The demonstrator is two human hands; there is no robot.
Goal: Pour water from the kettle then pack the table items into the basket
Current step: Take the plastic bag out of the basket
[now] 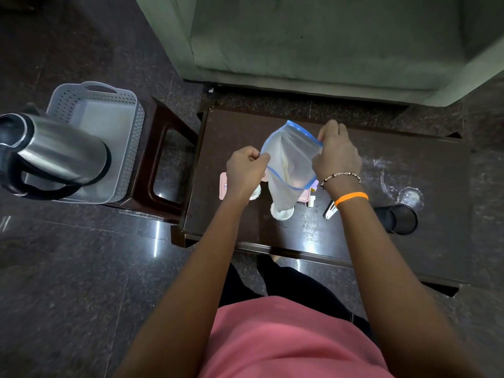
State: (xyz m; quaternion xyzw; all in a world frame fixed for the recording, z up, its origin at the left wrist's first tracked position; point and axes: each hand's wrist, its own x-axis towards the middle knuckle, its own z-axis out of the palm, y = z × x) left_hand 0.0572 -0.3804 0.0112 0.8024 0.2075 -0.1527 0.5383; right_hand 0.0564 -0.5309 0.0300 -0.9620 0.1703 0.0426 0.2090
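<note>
My left hand (pixel 246 170) and right hand (pixel 336 152) each pinch one side of the clear plastic zip bag with the blue seal strip (pixel 290 162), pulling its mouth wide above the dark brown bench (pixel 354 241) so small items can drop in. The steel electric kettle (pixel 51 154) rests in the grey perforated plastic basket (pixel 128 137) on the brown stool (pixel 163 165) to my left. White paper cups (pixel 282 212) and a black cylindrical pen holder (pixel 401 219) wait on the bench, still to pack, I judge.

basket (pixel 131 148) on stool (pixel 163 162) left of table (pixel 354 241)
</note>
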